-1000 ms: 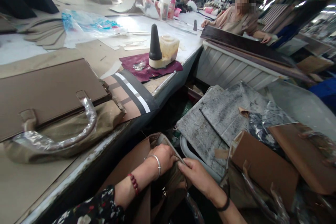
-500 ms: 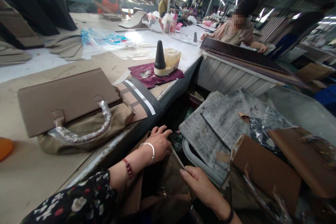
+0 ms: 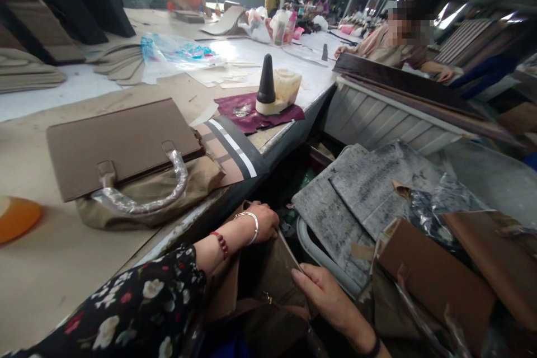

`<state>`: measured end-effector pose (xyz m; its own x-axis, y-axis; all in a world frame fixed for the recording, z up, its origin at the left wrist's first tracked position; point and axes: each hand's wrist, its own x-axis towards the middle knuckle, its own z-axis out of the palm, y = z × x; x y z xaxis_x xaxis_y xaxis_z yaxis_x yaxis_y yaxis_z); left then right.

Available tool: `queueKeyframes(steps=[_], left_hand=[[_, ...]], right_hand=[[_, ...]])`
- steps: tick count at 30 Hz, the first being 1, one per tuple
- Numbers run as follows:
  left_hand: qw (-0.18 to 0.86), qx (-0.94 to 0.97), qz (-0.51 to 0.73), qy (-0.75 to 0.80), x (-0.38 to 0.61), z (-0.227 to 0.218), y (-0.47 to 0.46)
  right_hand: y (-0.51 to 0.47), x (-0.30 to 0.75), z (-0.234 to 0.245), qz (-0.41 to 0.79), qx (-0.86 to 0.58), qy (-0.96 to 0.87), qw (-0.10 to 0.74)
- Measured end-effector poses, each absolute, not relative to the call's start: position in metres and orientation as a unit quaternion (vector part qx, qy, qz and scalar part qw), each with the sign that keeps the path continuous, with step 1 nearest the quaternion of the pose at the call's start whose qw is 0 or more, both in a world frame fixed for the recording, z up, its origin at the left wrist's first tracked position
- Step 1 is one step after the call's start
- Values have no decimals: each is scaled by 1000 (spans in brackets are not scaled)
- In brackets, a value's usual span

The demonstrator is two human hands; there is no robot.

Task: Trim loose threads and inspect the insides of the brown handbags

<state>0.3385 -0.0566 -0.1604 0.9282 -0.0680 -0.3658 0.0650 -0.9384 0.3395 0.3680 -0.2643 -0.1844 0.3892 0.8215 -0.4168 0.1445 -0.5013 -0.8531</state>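
Note:
An unfinished brown handbag (image 3: 277,268) stands open below the table edge, its dark inside showing and a small metal clasp (image 3: 267,297) near its middle. My left hand (image 3: 265,222), with a silver bangle and a red bead bracelet at the wrist, curls over the far corner of the bag's rim; its fingertips are partly hidden. My right hand (image 3: 325,291) pinches the bag's right-hand rim between thumb and fingers. On the table to the left lies another taupe handbag (image 3: 121,148), its handle wrapped in clear film.
A pot with a black cone top (image 3: 266,86) sits on a purple scrap (image 3: 235,111). Grey boards (image 3: 361,196) cover a bin at right, beside brown bags (image 3: 436,274). An orange object (image 3: 19,218) lies at left. A co-worker (image 3: 386,45) sits beyond a white crate (image 3: 373,112).
The view has shifted slightly, so the table things appear farther right. My left hand's fingers were spread over the bag's corner and are now curled down on it. My right hand keeps its pinch.

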Motion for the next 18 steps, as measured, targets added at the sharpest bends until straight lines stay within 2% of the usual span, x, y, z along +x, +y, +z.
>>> queueKeyframes(steps=[14,18], left_hand=[[170,960,-213,65,347,-159,-60],[176,959,-208,83,347,-160,-62]], right_hand=[[-267,373,-190,474,-726,-309,391],[-264,372,-188,484,-694,-293,444]])
